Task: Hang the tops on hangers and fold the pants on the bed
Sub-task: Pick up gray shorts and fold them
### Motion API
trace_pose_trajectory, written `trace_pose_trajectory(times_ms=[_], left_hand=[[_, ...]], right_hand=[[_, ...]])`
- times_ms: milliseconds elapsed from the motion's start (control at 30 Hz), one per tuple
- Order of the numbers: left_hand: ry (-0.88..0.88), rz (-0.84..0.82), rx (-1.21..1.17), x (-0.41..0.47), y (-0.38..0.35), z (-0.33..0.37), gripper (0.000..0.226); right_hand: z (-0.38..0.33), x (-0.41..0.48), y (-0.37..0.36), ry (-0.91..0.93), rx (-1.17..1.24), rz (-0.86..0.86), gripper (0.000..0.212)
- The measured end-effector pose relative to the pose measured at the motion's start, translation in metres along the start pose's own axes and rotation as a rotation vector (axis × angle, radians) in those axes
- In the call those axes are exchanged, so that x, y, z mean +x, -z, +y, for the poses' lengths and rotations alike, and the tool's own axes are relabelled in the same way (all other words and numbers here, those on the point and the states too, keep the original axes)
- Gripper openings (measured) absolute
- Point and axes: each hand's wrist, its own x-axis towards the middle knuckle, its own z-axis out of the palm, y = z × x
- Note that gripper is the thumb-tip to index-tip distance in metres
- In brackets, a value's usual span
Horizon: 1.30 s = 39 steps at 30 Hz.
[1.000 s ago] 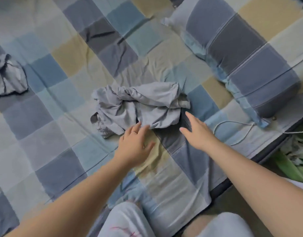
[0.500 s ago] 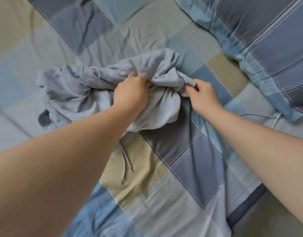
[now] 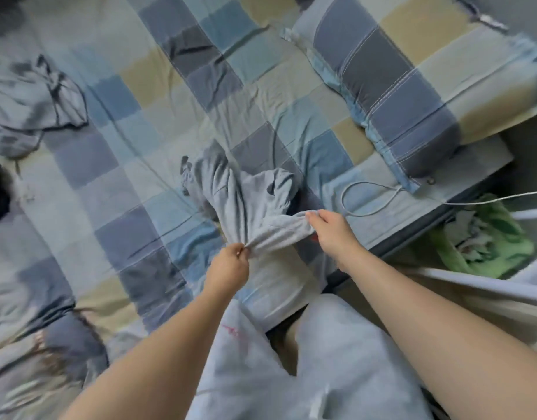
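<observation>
Grey garment point(image 3: 240, 204) is pinched at one edge by left hand point(image 3: 229, 266) and right hand point(image 3: 332, 231), its length trailing beyond both.

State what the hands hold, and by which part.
Both pinch the grey garment by its near edge: left hand at the left end, right hand at the right end.

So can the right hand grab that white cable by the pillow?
Probably yes, but it must let go first: the right hand pinches the grey garment. The white cable lies uncovered on the bed just beyond it, with nothing between.
</observation>
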Motion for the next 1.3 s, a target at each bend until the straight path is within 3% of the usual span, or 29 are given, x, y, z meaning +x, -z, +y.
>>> trace_pose_trajectory(times_ms=[133,267,533,600,900,1167,1300], left_hand=[[0.061,0.076,-0.213,-0.114,0.033,0.015,0.027],[0.051,0.180,-0.277,-0.197,0.081,0.028,0.029],[-0.068,0.433,-0.345,-0.273,0.160,0.010,0.035],[-0.118,0.465,-0.321,-0.295,0.178,0.001,0.027],[-0.352,0.239,-0.434,-0.370,0.231,-0.049,0.005],[-0.601,0.496,-0.408,-0.417,0.279,-0.061,0.072],[-0.746,0.488,-0.417,-0.431,0.292,-0.058,0.068]], right_hand=[[-0.021,-0.101,0.020,0.003,0.054,-0.013,0.038],[-0.064,-0.183,0.035,0.041,0.109,-0.008,0.029],[-0.146,-0.279,0.030,0.326,0.217,-0.133,0.024],[-0.160,-0.303,0.019,0.397,0.240,-0.165,0.025],[-0.235,-0.414,-0.046,0.788,0.033,-0.421,0.016],[-0.272,-0.485,-0.073,0.941,-0.154,-0.586,0.012],[-0.284,-0.499,-0.077,0.961,-0.261,-0.650,0.011]])
